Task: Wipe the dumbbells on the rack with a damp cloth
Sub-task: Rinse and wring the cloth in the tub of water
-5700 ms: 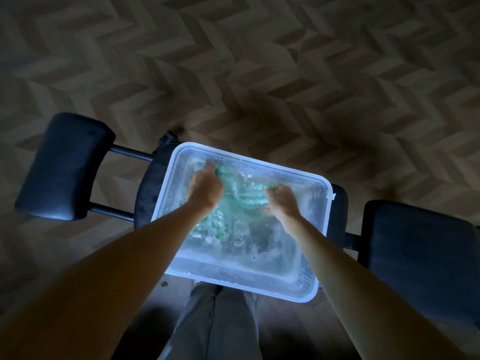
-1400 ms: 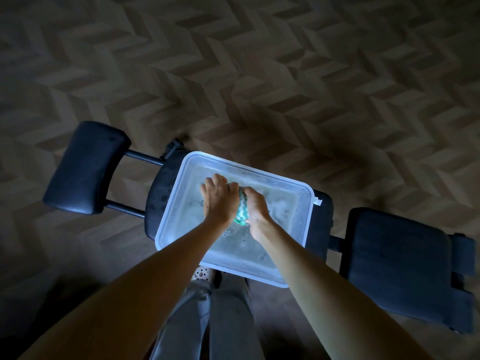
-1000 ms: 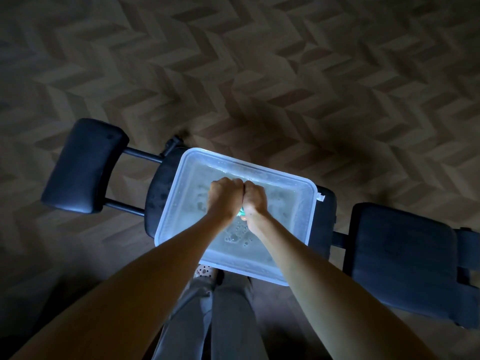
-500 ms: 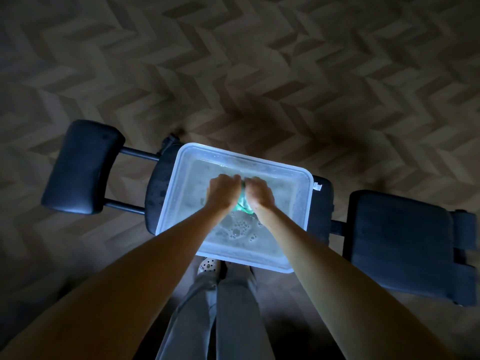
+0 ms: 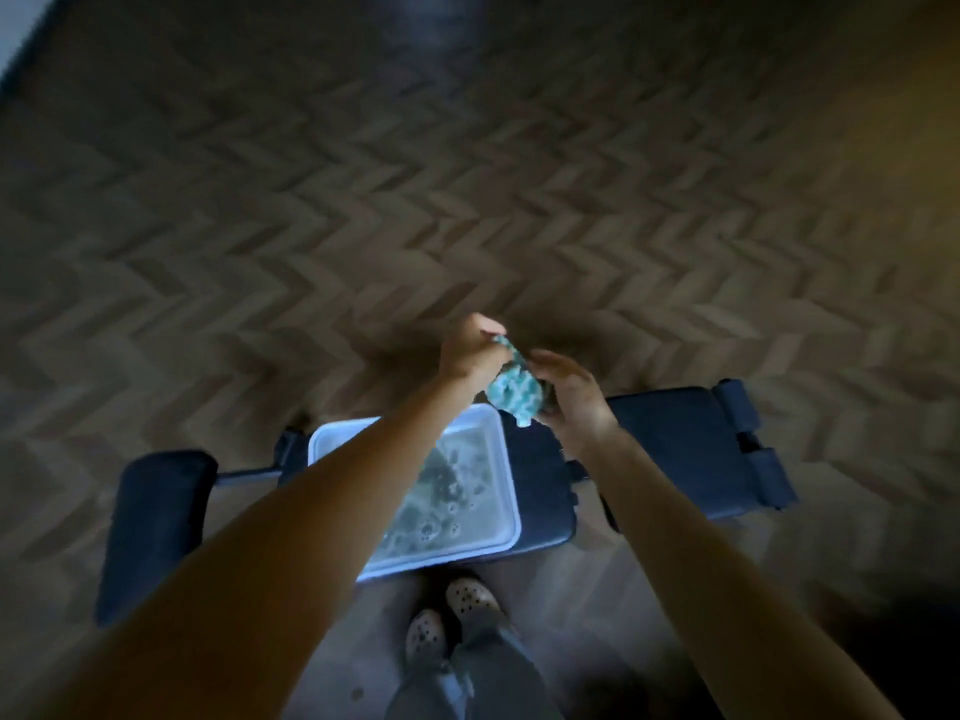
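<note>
Crumpled teal cloth (image 5: 513, 393) gripped at top by left hand (image 5: 470, 351), lower bunch wrapped in curled right hand (image 5: 572, 398), up above far corner of clear plastic water tub (image 5: 513, 517) on dark padded bench (image 5: 675, 439).

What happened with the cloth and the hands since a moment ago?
Both hands lifted the green cloth up out of the tub, so it is now raised clear of the water. The left hand grips its top end and the right hand wraps its lower part. The tub stayed on the dark bench, with bubbly water in it.
</note>
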Tool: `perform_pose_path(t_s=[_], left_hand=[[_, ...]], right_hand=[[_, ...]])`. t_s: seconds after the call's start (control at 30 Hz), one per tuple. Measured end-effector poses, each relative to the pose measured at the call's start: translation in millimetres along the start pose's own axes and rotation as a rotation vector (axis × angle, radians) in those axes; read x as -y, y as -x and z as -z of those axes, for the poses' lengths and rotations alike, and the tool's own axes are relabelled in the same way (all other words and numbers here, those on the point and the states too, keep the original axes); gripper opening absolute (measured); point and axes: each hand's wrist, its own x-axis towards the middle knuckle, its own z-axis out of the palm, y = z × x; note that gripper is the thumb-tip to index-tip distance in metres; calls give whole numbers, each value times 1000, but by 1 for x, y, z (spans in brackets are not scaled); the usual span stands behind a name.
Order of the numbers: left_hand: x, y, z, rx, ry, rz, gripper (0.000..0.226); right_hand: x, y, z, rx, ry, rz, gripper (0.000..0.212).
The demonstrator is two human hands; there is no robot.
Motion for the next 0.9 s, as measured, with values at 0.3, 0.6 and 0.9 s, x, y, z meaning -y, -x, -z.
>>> perform_pose_path(t_s=[0.3, 0.6, 0.9], left_hand=[[-164, 98, -144, 522, -52, -474, 22], [-224, 232, -344, 912, -363, -887, 33], [-214, 371, -499, 1273, -540, -1160, 13]], right_hand=[[106, 142, 166, -313, 21, 334, 9], [89, 268, 368, -786, 12, 515, 5], [12, 364, 520, -1287, 95, 223, 11]])
